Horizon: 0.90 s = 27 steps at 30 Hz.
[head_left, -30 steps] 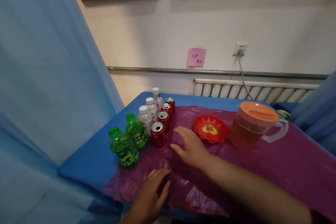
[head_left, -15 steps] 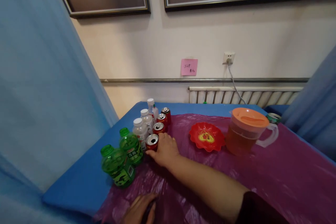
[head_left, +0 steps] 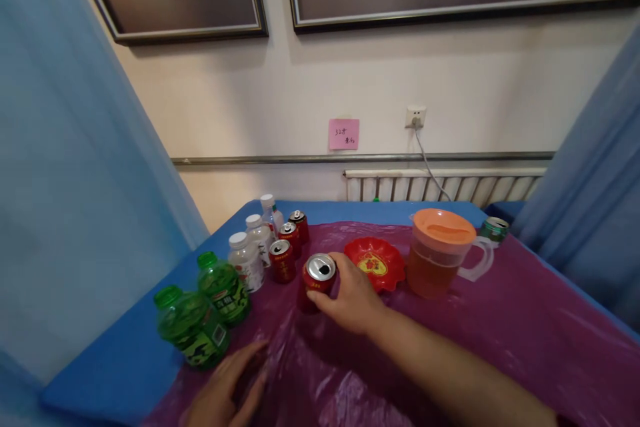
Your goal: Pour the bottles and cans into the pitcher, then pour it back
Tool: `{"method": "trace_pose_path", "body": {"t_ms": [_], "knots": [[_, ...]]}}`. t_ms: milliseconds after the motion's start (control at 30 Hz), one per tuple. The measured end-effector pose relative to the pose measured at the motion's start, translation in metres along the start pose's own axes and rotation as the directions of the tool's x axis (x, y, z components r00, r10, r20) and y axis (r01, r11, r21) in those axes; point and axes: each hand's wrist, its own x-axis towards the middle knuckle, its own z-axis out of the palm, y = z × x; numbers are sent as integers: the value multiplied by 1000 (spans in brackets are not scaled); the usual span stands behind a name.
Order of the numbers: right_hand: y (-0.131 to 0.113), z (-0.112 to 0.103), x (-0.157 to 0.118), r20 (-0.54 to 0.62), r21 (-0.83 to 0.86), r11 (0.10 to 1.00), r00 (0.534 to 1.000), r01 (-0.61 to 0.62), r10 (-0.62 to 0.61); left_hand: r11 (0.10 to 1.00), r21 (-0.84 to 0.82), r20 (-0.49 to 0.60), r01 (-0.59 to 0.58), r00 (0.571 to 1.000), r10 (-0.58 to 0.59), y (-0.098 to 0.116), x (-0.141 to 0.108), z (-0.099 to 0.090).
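Observation:
My right hand [head_left: 353,293] is wrapped around an opened red drink can [head_left: 319,273], which is upright and seems lifted a little off the purple plastic sheet [head_left: 465,347]. My left hand [head_left: 227,383] rests low at the front, fingers apart, with nothing in it; the green bottles are nearest to it. Three more red cans stand in a row to the left, the closest being a red can [head_left: 283,261]. Just behind my right hand lies a red scalloped plate [head_left: 373,265] with a yellow heart-shaped print.
Two green bottles [head_left: 193,327] and several white-capped bottles [head_left: 246,261] line the left side. A lidded pitcher [head_left: 434,267] of amber liquid stands right of the plate, with a green can [head_left: 494,231] behind it. Blue curtains [head_left: 90,167] hang at both sides.
My right hand has drawn the nearest red can out of the row, to the right. My left hand has opened its fingers. The view has shifted slightly right.

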Motion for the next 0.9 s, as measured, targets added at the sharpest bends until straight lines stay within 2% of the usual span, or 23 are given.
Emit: {"method": "trace_pose_path", "body": {"t_ms": [133, 200, 300, 433, 533, 600, 667, 733, 767, 833, 900], "knots": [[18, -39, -24, 51, 67, 998, 999, -15, 11, 988, -156, 104, -20, 994, 36, 73, 54, 10], [23, -57, -34, 75, 111, 993, 997, -32, 24, 967, -254, 181, -37, 980, 85, 106, 78, 23], [27, -85, -44, 58, 149, 989, 998, -12, 4, 914, -402, 272, -59, 945, 181, 144, 104, 46], [34, -118, -49, -5, 146, 989, 1000, 30, -30, 836, -547, 328, -53, 904, 273, 176, 122, 71], [45, -131, -53, -53, 135, 989, 997, 54, -48, 798, -601, 342, -39, 890, 301, 189, 134, 82], [52, -137, -57, -103, 108, 991, 992, 85, -74, 795, -605, 340, -29, 894, 291, 193, 143, 89], [61, -143, -65, -205, 69, 991, 974, 111, -94, 800, -600, 318, -14, 914, 254, 193, 153, 96], [72, -151, -73, -372, 41, 993, 924, 112, -88, 804, -595, 282, 5, 937, 203, 189, 162, 105], [79, -156, -77, -464, 33, 995, 883, 99, -73, 807, -590, 262, 13, 949, 176, 186, 166, 110], [96, -169, -82, -630, 24, 998, 776, 52, -25, 818, -575, 215, 32, 970, 113, 179, 173, 119], [115, -181, -83, -737, 32, 999, 675, -17, 35, 830, -556, 159, 51, 986, 46, 171, 177, 126]]}}
